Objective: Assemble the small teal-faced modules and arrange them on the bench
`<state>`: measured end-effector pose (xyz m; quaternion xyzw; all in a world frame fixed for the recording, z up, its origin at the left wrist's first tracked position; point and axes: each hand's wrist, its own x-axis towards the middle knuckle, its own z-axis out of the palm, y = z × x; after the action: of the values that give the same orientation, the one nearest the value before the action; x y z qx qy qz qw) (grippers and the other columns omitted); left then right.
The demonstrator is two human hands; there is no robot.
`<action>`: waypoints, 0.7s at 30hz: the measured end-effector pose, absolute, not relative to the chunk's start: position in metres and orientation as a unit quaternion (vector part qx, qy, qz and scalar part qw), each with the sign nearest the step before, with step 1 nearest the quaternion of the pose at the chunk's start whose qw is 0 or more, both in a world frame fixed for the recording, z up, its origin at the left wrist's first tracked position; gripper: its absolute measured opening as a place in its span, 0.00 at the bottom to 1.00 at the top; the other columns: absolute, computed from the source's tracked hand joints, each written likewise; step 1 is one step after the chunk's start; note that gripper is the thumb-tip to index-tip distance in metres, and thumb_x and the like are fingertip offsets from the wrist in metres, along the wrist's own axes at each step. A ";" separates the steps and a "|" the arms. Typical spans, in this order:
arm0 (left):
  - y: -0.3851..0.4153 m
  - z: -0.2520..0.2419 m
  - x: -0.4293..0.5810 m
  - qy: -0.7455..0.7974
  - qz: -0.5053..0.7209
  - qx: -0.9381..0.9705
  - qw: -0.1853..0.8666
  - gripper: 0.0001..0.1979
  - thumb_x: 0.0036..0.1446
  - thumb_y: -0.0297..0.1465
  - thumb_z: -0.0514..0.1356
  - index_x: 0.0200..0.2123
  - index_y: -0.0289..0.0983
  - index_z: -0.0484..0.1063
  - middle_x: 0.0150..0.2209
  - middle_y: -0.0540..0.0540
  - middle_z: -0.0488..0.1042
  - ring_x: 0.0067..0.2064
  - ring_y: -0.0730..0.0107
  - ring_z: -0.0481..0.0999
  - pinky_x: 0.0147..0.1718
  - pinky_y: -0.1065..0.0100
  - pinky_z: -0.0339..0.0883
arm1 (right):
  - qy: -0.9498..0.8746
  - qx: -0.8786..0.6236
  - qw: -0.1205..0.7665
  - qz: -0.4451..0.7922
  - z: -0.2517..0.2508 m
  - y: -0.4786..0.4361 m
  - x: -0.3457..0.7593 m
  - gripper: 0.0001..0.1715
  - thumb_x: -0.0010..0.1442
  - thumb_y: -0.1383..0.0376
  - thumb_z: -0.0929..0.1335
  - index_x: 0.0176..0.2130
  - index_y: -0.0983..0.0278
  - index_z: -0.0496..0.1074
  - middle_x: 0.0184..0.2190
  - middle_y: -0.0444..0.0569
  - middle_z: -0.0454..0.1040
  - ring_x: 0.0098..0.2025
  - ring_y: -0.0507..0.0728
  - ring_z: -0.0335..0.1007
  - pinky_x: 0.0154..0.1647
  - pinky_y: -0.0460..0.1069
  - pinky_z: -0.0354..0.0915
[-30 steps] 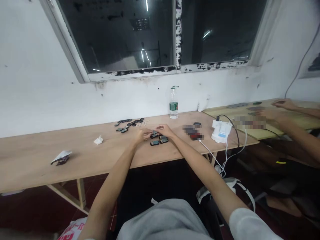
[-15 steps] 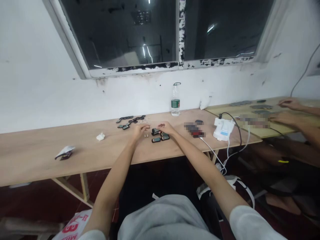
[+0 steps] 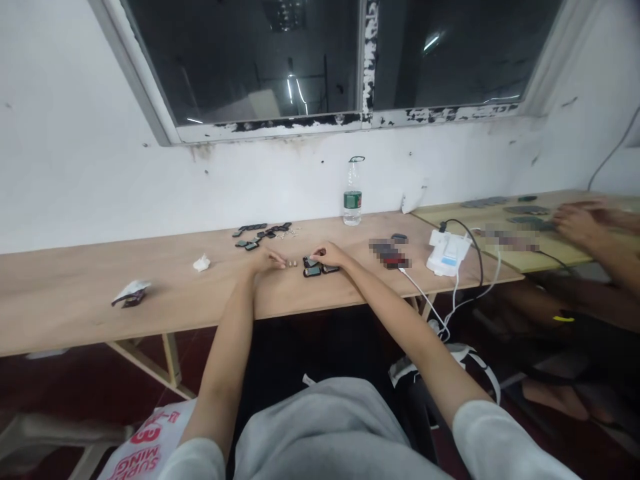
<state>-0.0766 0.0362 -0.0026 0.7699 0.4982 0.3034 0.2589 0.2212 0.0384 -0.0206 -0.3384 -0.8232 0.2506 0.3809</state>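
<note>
My left hand (image 3: 269,259) rests low over the wooden table with its fingers stretched out. Its fingertips are beside a few tiny pale pieces (image 3: 292,263). My right hand (image 3: 330,254) bends over a small group of dark-rimmed flat pieces with grey-green faces (image 3: 313,271). Its thumb and fingers are pinched together at the upper edge of the group; what is between them is too small to make out. Farther back lies a loose cluster of similar dark pieces (image 3: 247,245), with small pale bits (image 3: 286,233) scattered beside it.
A water bottle (image 3: 353,200) stands by the wall. Crumpled tissue (image 3: 201,263) and a wrapper (image 3: 131,293) lie to the left. On the right are a white power strip (image 3: 447,253) with cables and a blurred-out item (image 3: 389,253). Another person's hands (image 3: 580,220) work at the adjoining table.
My left hand has shifted left and lowered toward the table, its fingers now stretched out. The right hand has moved slightly left over the dark pieces. The view has tilted slightly.
</note>
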 end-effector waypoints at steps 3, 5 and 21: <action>0.035 0.000 -0.072 0.498 0.282 0.770 0.281 0.24 0.29 0.45 0.77 0.31 0.38 0.84 0.37 0.40 0.84 0.39 0.54 0.81 0.39 0.62 0.75 | -0.826 -0.338 0.387 0.233 -0.020 0.041 0.221 0.07 0.55 0.64 0.73 0.32 0.65 0.83 0.31 0.50 0.82 0.34 0.56 0.75 0.36 0.47 0.66; 0.034 -0.001 -0.070 0.494 0.288 0.768 0.289 0.26 0.29 0.44 0.78 0.34 0.38 0.84 0.36 0.41 0.84 0.39 0.54 0.81 0.39 0.62 0.75 | -0.821 -0.346 0.401 0.213 -0.019 0.044 0.222 0.07 0.55 0.65 0.73 0.32 0.66 0.83 0.32 0.50 0.82 0.34 0.56 0.74 0.38 0.47 0.66; 0.035 -0.007 -0.056 0.472 0.321 0.752 0.331 0.30 0.26 0.40 0.79 0.37 0.36 0.82 0.39 0.39 0.84 0.42 0.51 0.82 0.47 0.54 0.75 | -0.823 -0.444 0.235 0.266 -0.002 0.044 0.283 0.21 0.44 0.51 0.79 0.24 0.64 0.75 0.22 0.45 0.76 0.25 0.53 0.67 0.25 0.46 0.59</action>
<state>-0.0560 0.0353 -0.0067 0.7517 0.4716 0.3206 0.3314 0.2826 0.0439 -0.0018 -0.4439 -0.8228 0.2662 0.2345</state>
